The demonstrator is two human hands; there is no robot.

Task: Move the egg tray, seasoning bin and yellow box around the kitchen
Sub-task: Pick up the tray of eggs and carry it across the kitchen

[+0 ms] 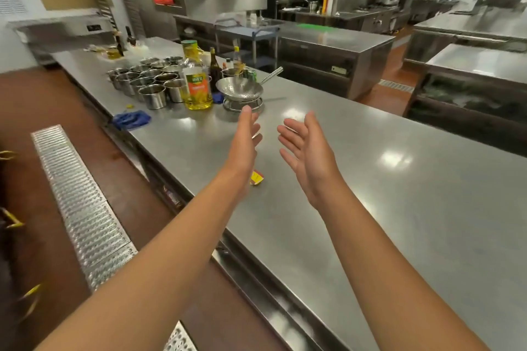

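Note:
Both my hands are held out over the long steel counter (370, 208), palms facing each other, fingers straight, holding nothing. My left hand (245, 142) is a little left of my right hand (305, 151). A small yellow box (256, 178) with a red edge lies on the counter below and between my wrists, partly hidden behind my left forearm. A cluster of round steel seasoning pots (148, 81) stands further along the counter to the left. No egg tray is in view.
Beyond my hands stand a steel colander on a ring (239, 91), a large oil bottle (198, 85), sauce bottles (215, 67) and a blue cloth (131, 120). A metal floor grate (82, 208) runs along the brown floor at left. More steel counters (336, 34) lie behind.

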